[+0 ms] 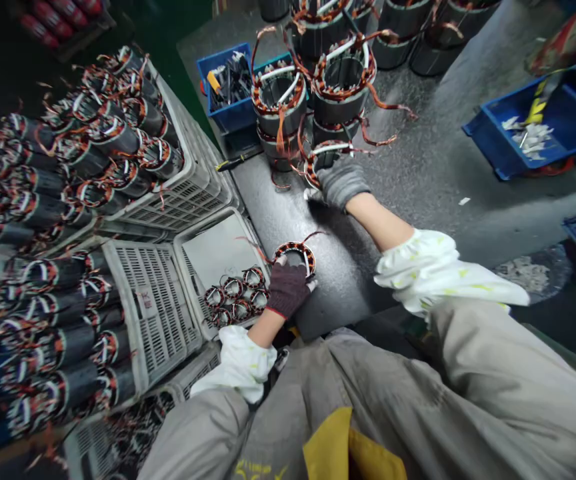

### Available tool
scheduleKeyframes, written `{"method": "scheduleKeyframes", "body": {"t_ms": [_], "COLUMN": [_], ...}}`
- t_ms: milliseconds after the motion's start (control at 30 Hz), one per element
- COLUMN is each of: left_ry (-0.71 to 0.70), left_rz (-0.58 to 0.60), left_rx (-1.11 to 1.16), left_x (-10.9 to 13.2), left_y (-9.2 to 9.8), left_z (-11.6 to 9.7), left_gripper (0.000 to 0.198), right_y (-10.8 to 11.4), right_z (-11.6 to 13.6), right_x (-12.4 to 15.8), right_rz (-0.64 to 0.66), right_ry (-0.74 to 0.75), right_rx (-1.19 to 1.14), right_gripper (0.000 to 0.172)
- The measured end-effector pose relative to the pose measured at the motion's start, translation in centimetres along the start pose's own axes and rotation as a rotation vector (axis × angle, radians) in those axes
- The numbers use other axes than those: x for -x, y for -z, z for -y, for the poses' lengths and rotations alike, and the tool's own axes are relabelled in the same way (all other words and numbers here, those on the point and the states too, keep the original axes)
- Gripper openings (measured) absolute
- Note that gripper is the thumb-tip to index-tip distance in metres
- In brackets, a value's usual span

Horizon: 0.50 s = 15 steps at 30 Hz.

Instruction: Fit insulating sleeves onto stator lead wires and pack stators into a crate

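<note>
My left hand, in a dark glove, grips the near rim of a wound motor stator standing on the dark worktop. My right hand, in a grey glove, reaches further out and closes on the rim of another stator at the foot of a stack. Behind it stand taller stators with copper windings, white sleeves and loose orange leads.
White slatted crates on the left are stacked with several stators lying on their sides. A lower crate holds several stators. Blue bins with small parts sit at the back and another blue bin at right.
</note>
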<state>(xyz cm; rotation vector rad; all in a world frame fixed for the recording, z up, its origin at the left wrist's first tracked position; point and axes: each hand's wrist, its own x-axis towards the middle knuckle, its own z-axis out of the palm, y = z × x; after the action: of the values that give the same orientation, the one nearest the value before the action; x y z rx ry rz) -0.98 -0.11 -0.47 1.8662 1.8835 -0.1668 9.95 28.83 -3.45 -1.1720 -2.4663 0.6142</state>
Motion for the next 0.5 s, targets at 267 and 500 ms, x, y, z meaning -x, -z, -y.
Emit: {"method": "scheduleKeyframes", "body": {"t_ms": [267, 500], "left_ry": [0.199, 0.588], "left_rz": [-0.201, -0.373], "left_rx": [0.368, 1.308], "left_x": [-0.9, 2.4], "left_y": [0.6, -0.6], "left_z": [1.6, 4.3], "left_gripper": [0.022, 0.064], "right_y": [4.3, 6.5], "right_z": [0.8, 0.0], "right_x": [14.3, 16.1], "right_rz": [0.184, -0.104], "right_ry": [0.051, -0.261], "right_rx": [0.095, -0.202], "right_gripper": [0.064, 0.062]}}
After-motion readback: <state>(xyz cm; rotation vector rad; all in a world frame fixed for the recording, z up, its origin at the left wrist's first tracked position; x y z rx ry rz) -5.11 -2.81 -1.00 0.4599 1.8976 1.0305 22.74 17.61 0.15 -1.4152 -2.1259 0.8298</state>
